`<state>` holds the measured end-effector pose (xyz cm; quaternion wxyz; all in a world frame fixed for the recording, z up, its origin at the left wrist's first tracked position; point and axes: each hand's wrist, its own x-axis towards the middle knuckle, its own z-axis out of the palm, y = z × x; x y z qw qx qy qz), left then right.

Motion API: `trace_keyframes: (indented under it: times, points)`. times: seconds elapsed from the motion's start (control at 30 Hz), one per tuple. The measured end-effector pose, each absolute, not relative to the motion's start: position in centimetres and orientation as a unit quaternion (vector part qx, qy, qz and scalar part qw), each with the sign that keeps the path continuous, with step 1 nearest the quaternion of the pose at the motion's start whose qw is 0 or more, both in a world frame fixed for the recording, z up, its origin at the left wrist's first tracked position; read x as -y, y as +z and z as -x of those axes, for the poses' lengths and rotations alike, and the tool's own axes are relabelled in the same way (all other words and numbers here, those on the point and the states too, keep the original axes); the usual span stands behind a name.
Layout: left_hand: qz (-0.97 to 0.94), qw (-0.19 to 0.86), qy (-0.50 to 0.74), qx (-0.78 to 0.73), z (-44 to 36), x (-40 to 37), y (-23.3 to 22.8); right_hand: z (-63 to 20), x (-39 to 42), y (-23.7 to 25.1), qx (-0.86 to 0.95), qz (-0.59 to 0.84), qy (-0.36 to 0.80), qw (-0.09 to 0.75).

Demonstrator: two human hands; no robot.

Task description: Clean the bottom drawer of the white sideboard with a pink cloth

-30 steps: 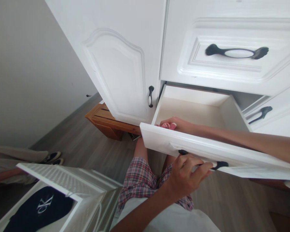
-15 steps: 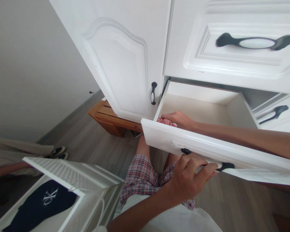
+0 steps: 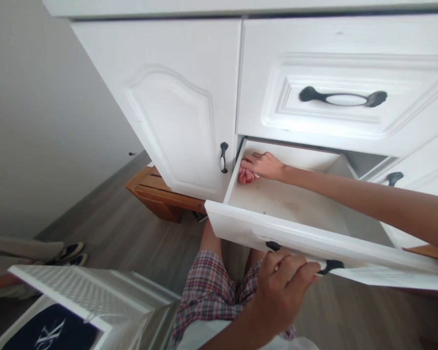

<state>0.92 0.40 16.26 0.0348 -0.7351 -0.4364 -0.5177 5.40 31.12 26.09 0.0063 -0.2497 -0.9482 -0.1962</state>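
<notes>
My left hand (image 3: 286, 284) is closed around the black handle (image 3: 332, 266) on the front of a pulled-out white drawer (image 3: 292, 223). Reaching in from the right, my right hand (image 3: 264, 165) is inside this drawer, near its left wall toward the back. Its fingers are wrapped over a small bunched red-and-white cloth (image 3: 246, 175), which appears to touch the drawer floor. My palm hides part of the cloth, so its exact kind does not show. A few small dark specks and a faint brown stain mark the drawer floor.
Above is a shut drawer with a black handle (image 3: 343, 98); a cabinet door (image 3: 175, 116) stands left. At lower left, a white perforated basket (image 3: 83, 291) holds a dark blue cloth (image 3: 54, 330) with white letters. A wooden bench (image 3: 156, 192) and another person's shoes (image 3: 71, 253) are also there.
My right hand has moved with the red-and-white cloth from behind the drawer front toward the back left. My left hand stays on the handle. The view has tilted upward.
</notes>
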Motion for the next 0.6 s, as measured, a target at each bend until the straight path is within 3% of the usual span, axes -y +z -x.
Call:
trace_keyframes:
  times: [0.17, 0.37, 0.6]
  points:
    - [0.738, 0.046, -0.509, 0.440, -0.8, -0.5, 16.2, -5.8, -35.2, 26.9, 0.943, 0.171, -0.277, 0.065]
    - [0.730, 0.044, -0.524, 0.436, -0.9, -0.5, 16.1, -7.7, -38.3, 27.1, 0.958, 0.092, -0.270, 0.031]
    - [0.735, 0.051, -0.516, 0.438, -0.8, -0.6, 16.1, -10.3, -38.6, 26.4, 0.972, 0.106, -0.212, 0.005]
